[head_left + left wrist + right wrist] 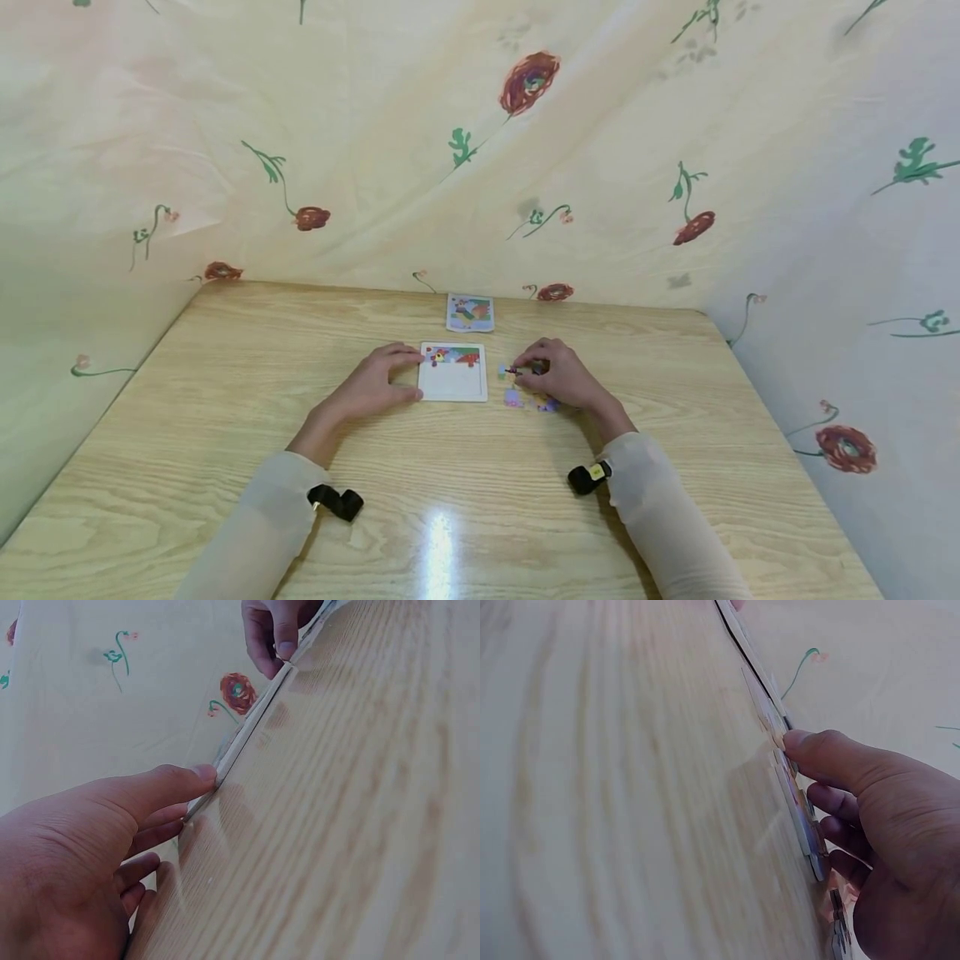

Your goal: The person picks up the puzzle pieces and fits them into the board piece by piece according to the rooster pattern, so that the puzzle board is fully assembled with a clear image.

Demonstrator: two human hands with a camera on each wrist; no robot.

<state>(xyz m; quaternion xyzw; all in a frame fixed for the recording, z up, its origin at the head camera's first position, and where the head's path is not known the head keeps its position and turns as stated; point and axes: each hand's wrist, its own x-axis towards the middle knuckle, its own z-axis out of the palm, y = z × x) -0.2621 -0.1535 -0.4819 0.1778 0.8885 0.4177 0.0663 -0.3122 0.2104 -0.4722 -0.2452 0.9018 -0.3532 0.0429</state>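
A white puzzle tray (452,383) lies flat on the table, its top row filled with colourful jigsaw pieces and the lower part bare white. My left hand (382,382) rests against the tray's left edge, thumb near the lower corner and fingers farther up. To the right of the tray, my right hand (557,375) pinches a small puzzle piece (513,372) between thumb and fingers, low over the table. Loose pieces lie around and under that hand, among them a purple piece (513,398). In the right wrist view, the thumb and curled fingers of the right hand (900,802) partly hide the pieces.
Behind the tray lies a small picture card (470,313) with a colourful printed scene. The wooden table (450,467) meets flower-patterned cloth (360,150) at its back and sides. A black wrist device (337,502) sits on the left sleeve and another (588,478) on the right.
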